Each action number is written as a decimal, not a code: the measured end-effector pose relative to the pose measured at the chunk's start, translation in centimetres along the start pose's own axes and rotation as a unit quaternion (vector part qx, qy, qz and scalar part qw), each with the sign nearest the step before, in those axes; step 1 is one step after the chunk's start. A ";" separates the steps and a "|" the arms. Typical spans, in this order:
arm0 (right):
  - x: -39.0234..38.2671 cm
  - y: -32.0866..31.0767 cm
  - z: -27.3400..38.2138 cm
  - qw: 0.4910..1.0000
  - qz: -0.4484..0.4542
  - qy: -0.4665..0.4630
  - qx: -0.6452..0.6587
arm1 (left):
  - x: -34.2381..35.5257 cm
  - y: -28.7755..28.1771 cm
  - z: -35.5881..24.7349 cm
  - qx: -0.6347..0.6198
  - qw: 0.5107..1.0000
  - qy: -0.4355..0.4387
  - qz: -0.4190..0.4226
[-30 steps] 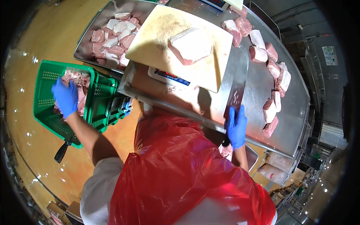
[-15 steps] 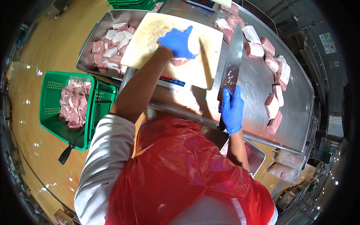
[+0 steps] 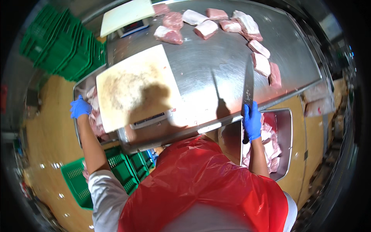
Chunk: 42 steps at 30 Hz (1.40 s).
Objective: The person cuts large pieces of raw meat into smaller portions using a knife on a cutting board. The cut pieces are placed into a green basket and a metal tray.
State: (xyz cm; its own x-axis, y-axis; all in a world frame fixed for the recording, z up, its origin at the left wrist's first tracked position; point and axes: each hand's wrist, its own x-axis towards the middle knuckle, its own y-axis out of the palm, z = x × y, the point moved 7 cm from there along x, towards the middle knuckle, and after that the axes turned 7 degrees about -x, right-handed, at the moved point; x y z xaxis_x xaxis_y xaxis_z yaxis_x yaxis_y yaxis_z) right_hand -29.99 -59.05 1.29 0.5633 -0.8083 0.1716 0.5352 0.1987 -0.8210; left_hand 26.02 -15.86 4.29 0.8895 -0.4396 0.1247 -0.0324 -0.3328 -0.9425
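My left hand (image 3: 80,107), in a blue glove, is over the outer rim of the metal tub (image 3: 77,87) at the left, its fingers apart and no meat visible in it. Pieces of pale pink meat (image 3: 95,110) lie in that tub, partly hidden by the cutting board. The worn cream cutting board (image 3: 135,87) rests over a scale (image 3: 152,120) and bears only stains and shadows. In my blue-gloved right hand (image 3: 252,123) is the dark handle of a large knife (image 3: 248,83). Its broad blade points away from me, above the table's near right part.
Several meat blocks (image 3: 205,29) lie along the far and right parts of the steel table (image 3: 197,73). A second board (image 3: 127,15) sits on another scale at far left, beside stacked green crates (image 3: 62,42). A tub of meat trimmings (image 3: 285,145) and a green basket (image 3: 77,181) flank me.
My left hand has left the cutting board and moved left to the tub; the meat piece under it is gone from the board. The view has turned. My right hand still holds the knife.
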 end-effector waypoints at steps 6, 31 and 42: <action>-4.7 1.5 -8.3 0.987 -0.103 0.118 0.038 | 6.7 5.8 -28.5 -0.181 0.946 0.266 0.033; -1.1 0.5 -15.3 0.995 0.040 0.088 0.001 | 20.5 41.0 -35.7 -0.148 0.967 -0.058 0.197; 4.2 0.1 -7.1 0.997 0.071 0.016 0.025 | 0.3 8.2 -31.8 -0.752 0.606 -0.021 0.260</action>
State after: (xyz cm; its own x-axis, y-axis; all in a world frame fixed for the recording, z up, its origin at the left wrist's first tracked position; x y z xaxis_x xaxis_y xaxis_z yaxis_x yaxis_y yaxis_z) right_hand -32.07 -66.38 -1.96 0.6155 -0.7872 0.0379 0.4824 0.3383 -0.8080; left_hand 11.52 -45.20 6.45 0.5911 -0.7998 -0.1043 -0.6635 -0.5556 0.5011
